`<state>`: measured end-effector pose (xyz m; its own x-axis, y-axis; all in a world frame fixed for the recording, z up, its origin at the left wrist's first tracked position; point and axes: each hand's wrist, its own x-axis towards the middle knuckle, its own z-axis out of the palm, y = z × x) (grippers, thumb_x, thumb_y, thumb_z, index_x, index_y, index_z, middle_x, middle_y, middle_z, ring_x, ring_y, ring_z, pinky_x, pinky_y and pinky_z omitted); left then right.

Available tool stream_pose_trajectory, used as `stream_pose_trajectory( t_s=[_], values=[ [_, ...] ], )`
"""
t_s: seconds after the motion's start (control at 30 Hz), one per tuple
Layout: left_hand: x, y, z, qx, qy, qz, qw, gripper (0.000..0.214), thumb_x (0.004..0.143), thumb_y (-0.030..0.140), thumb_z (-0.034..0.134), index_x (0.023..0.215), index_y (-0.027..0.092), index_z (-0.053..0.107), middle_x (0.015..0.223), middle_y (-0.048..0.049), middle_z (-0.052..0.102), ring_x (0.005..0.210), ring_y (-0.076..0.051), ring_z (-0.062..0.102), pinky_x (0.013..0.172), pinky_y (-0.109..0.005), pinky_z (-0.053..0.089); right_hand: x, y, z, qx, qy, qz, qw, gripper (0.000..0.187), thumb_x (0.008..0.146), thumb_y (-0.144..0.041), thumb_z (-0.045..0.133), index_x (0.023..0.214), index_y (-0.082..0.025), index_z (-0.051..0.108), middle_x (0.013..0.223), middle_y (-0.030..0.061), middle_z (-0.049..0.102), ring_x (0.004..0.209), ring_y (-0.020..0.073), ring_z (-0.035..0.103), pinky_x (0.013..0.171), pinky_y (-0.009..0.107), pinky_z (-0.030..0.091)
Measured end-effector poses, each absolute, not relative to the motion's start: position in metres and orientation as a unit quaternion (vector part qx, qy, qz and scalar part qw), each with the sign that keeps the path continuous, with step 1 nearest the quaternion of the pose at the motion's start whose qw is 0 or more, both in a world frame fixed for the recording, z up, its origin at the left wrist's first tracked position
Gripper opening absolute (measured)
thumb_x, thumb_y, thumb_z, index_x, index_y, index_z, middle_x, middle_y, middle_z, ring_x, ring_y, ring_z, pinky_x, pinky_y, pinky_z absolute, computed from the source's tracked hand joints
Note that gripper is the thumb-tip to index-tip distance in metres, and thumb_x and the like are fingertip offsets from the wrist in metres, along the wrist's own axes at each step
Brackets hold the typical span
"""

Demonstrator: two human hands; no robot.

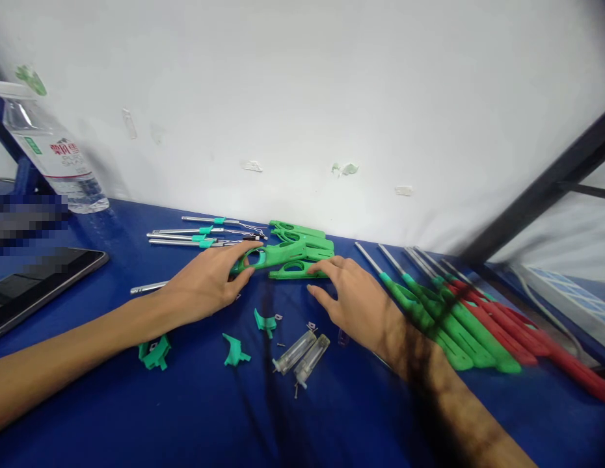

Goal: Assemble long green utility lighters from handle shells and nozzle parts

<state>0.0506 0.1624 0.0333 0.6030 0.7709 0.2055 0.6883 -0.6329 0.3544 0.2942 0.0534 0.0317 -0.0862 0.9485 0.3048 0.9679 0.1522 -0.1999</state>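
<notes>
My left hand reaches across the blue table and pinches the near end of a green plastic handle shell from a small pile of such shells. My right hand lies beside it, fingers spread, its fingertips touching the lowest green shell. Below the hands lie two clear plastic tubes and small teal trigger pieces.
Metal rods with teal clips lie behind my left hand. Several finished green and red long lighters lie in a row at the right. A water bottle and a dark tablet stand at the left. A dark frame bar crosses the right.
</notes>
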Motion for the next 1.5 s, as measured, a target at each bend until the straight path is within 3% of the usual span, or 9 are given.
stream_pose_trajectory(
  t_s=[0.43, 0.67, 0.77, 0.9, 1.0, 1.13, 1.27, 1.4, 1.5],
  values=[
    [0.0507, 0.1612, 0.0355, 0.892, 0.397, 0.178, 0.121, 0.059, 0.096, 0.044, 0.045, 0.15, 0.02, 0.05, 0.1, -0.0078, 0.072, 0.075, -0.023, 0.061, 0.072, -0.034, 0.042, 0.2932, 0.0523, 0.0306, -0.667, -0.721, -0.033, 0.186, 0.039, 0.1, -0.029, 0.061, 0.137, -0.018, 0.063, 0.128, 0.012, 0.066, 0.12, 0.0307, 0.06, 0.106, 0.047, 0.05],
    [0.049, 0.1613, 0.0331, 0.894, 0.394, 0.177, 0.117, 0.059, 0.097, 0.042, 0.044, 0.151, 0.022, 0.048, 0.103, -0.0066, 0.073, 0.067, -0.019, 0.057, 0.069, -0.033, 0.041, 0.2956, 0.0546, 0.0288, -0.662, -0.724, -0.038, 0.19, 0.036, 0.1, -0.03, 0.061, 0.134, -0.019, 0.067, 0.133, 0.0135, 0.065, 0.122, 0.0304, 0.06, 0.104, 0.046, 0.051],
    [0.0494, 0.1613, 0.0329, 0.893, 0.393, 0.179, 0.123, 0.058, 0.096, 0.042, 0.045, 0.151, 0.022, 0.049, 0.101, -0.0061, 0.073, 0.067, -0.019, 0.058, 0.069, -0.033, 0.041, 0.2962, 0.0553, 0.0282, -0.664, -0.722, -0.036, 0.193, 0.045, 0.1, -0.029, 0.06, 0.143, -0.018, 0.06, 0.131, 0.013, 0.067, 0.12, 0.0306, 0.061, 0.105, 0.047, 0.051],
    [0.0512, 0.1605, 0.0342, 0.893, 0.394, 0.182, 0.121, 0.058, 0.096, 0.043, 0.045, 0.149, 0.02, 0.051, 0.103, -0.0075, 0.072, 0.072, -0.021, 0.059, 0.071, -0.033, 0.042, 0.2963, 0.0543, 0.0281, -0.667, -0.721, -0.038, 0.187, 0.037, 0.1, -0.029, 0.061, 0.135, -0.02, 0.066, 0.129, 0.0132, 0.066, 0.12, 0.031, 0.06, 0.104, 0.047, 0.05],
    [0.0518, 0.16, 0.0352, 0.891, 0.399, 0.177, 0.124, 0.06, 0.095, 0.044, 0.045, 0.15, 0.02, 0.05, 0.105, -0.008, 0.072, 0.07, -0.02, 0.059, 0.07, -0.033, 0.042, 0.2965, 0.0537, 0.0283, -0.667, -0.718, -0.034, 0.197, 0.043, 0.099, -0.028, 0.061, 0.142, -0.02, 0.06, 0.121, 0.0118, 0.068, 0.116, 0.0305, 0.061, 0.103, 0.047, 0.051],
    [0.0516, 0.1603, 0.0356, 0.891, 0.401, 0.175, 0.123, 0.06, 0.095, 0.044, 0.044, 0.15, 0.021, 0.05, 0.105, -0.0075, 0.072, 0.065, -0.019, 0.057, 0.068, -0.033, 0.042, 0.2966, 0.0548, 0.0282, -0.664, -0.72, -0.031, 0.2, 0.034, 0.1, -0.029, 0.061, 0.132, -0.023, 0.067, 0.122, 0.0108, 0.067, 0.116, 0.0299, 0.06, 0.103, 0.045, 0.05],
    [0.0514, 0.1608, 0.0347, 0.89, 0.403, 0.174, 0.122, 0.06, 0.094, 0.045, 0.044, 0.149, 0.021, 0.051, 0.1, -0.0067, 0.073, 0.066, -0.02, 0.058, 0.068, -0.033, 0.042, 0.2972, 0.056, 0.0279, -0.67, -0.712, -0.036, 0.208, 0.053, 0.099, -0.027, 0.061, 0.151, -0.021, 0.05, 0.118, 0.0092, 0.069, 0.11, 0.0298, 0.062, 0.101, 0.047, 0.051],
    [0.0509, 0.1613, 0.0335, 0.891, 0.401, 0.18, 0.116, 0.06, 0.095, 0.045, 0.044, 0.149, 0.021, 0.052, 0.103, -0.0073, 0.073, 0.071, -0.021, 0.06, 0.07, -0.033, 0.043, 0.299, 0.0561, 0.0274, -0.663, -0.719, -0.039, 0.207, 0.032, 0.1, -0.029, 0.06, 0.131, -0.023, 0.069, 0.118, 0.0093, 0.069, 0.116, 0.0284, 0.061, 0.103, 0.043, 0.049],
    [0.0504, 0.1611, 0.0341, 0.893, 0.396, 0.184, 0.112, 0.059, 0.095, 0.044, 0.045, 0.149, 0.021, 0.052, 0.102, -0.0074, 0.074, 0.074, -0.021, 0.061, 0.071, -0.032, 0.043, 0.299, 0.0555, 0.0281, -0.663, -0.719, -0.041, 0.205, 0.032, 0.1, -0.029, 0.061, 0.13, -0.022, 0.069, 0.119, 0.0098, 0.069, 0.114, 0.0276, 0.061, 0.103, 0.042, 0.049]
  ],
)
